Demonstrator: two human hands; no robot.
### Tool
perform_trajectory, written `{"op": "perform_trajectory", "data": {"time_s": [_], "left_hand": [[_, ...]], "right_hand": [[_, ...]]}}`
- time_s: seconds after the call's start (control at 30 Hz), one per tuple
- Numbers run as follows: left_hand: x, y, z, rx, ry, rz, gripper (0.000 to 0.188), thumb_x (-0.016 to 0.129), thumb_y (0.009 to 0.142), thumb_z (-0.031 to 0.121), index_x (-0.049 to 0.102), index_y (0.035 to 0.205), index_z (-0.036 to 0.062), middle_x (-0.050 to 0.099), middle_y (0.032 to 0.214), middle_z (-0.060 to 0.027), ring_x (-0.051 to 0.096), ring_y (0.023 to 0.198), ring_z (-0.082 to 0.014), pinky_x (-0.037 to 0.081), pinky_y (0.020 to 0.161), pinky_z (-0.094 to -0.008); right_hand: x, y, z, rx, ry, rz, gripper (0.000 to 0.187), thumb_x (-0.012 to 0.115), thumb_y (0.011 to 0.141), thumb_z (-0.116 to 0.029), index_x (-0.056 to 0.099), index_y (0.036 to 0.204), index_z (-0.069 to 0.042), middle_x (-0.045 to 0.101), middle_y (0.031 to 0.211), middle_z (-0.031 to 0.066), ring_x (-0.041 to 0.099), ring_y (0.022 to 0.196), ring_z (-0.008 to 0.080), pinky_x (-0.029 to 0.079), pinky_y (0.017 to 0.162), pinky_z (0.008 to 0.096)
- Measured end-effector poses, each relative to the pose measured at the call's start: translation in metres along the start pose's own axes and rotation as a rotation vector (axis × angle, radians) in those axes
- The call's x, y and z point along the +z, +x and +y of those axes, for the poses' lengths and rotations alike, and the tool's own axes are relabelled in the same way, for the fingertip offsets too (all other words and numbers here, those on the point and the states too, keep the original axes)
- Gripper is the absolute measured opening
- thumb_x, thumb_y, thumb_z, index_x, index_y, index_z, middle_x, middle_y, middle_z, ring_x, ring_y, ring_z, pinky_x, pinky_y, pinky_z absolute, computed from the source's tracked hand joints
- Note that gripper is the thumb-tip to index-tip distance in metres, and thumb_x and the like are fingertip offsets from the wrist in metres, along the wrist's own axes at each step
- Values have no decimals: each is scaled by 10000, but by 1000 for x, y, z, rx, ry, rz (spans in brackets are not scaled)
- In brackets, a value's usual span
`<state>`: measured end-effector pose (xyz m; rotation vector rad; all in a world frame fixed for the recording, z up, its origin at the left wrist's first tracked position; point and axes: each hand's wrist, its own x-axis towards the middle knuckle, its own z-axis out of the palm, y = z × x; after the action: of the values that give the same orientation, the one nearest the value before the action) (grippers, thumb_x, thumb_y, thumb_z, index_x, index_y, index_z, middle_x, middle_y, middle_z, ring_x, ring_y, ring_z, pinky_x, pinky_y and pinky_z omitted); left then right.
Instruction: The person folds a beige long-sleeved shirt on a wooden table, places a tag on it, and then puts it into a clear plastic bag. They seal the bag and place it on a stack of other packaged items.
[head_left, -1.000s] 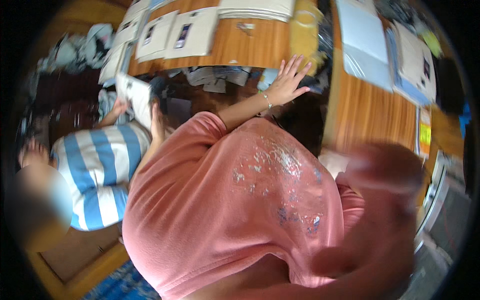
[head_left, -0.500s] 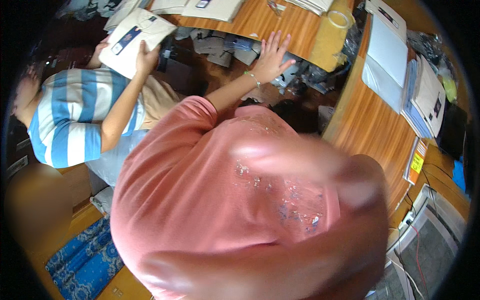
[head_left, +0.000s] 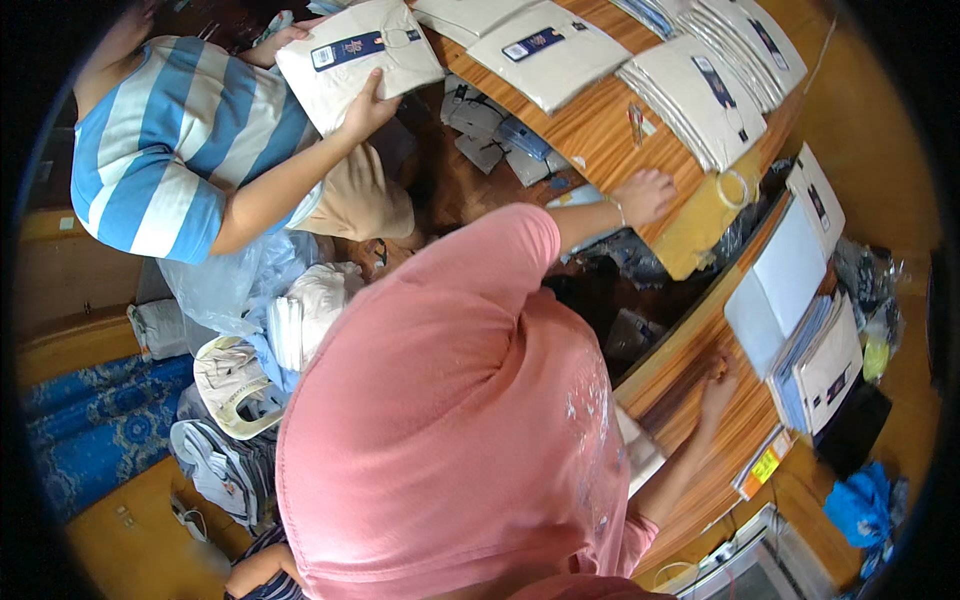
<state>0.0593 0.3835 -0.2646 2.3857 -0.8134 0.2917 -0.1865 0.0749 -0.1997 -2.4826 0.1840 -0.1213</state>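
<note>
My pink shirt [head_left: 430, 390] fills the middle of the head view. My left hand [head_left: 645, 197] rests on the wooden table's near corner, fingers bent but loose, with nothing seen in them; a bracelet is on its wrist. It lies beside a yellow board [head_left: 690, 238]. Out over the right-hand table, my right hand [head_left: 718, 372] is small and blurred, so its grip cannot be made out. Under that forearm shows part of a white packet [head_left: 640, 452]. The nearest stack of packed cream garments [head_left: 690, 98] sits beyond my left hand.
At upper left, a person in a striped shirt [head_left: 190, 150] holds a packed cream garment [head_left: 355, 60]. A roll of tape [head_left: 734, 190] lies on the yellow board. Folded garments [head_left: 820, 360] line the right table. Bagged clothes [head_left: 225, 470] and another person's arm [head_left: 265, 575] are lower left.
The view has swung, bringing more of the tables in. My left hand has gone from spread fingers to bent ones. My right hand now shows over the right-hand table; blurred shapes are gone.
</note>
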Motion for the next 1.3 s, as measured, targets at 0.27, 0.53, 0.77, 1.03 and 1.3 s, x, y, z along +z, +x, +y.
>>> {"op": "perform_trajectory", "data": {"time_s": [0.27, 0.53, 0.77, 1.03, 1.3], "left_hand": [[-16, -12, 5, -14, 17, 22, 277, 570, 778, 219, 564, 1023, 90, 492, 1071, -85, 434, 1034, -248, 340, 885, -389], [-7, -16, 1, 5, -5, 74, 272, 559, 786, 252, 569, 1007, 94, 488, 1089, -90, 428, 1047, -258, 326, 896, -402], [-10, -13, 5, -10, 11, 84, 242, 563, 787, 215, 554, 994, 90, 484, 1086, -85, 429, 1054, -251, 319, 900, -394], [-14, -15, 7, 3, -6, 87, 259, 563, 777, 209, 556, 1008, 91, 483, 1097, -91, 431, 1048, -254, 314, 913, -388], [-13, -14, 9, -5, -9, 64, 263, 557, 782, 205, 560, 1018, 90, 476, 1113, -96, 423, 1050, -256, 306, 917, -388]], "right_hand": [[50, -17, -17, -237, -465, 51, 456, 404, 933, -313, 451, 1291, -35, 381, 1335, 233, 328, 1249, 381, 247, 1015, 483], [51, -20, -19, -231, -472, 55, 476, 385, 940, -343, 461, 1288, -27, 378, 1344, 235, 342, 1236, 396, 260, 1008, 489], [47, -17, -26, -206, -448, 47, 467, 393, 940, -329, 463, 1289, -28, 369, 1363, 218, 336, 1243, 394, 263, 1013, 485], [51, -19, -15, -210, -466, 68, 450, 421, 928, -306, 470, 1283, -34, 385, 1351, 215, 345, 1239, 386, 265, 1014, 478], [51, -21, -18, -208, -437, 93, 438, 439, 923, -296, 488, 1265, -27, 403, 1331, 217, 355, 1234, 379, 267, 1008, 477]]}}
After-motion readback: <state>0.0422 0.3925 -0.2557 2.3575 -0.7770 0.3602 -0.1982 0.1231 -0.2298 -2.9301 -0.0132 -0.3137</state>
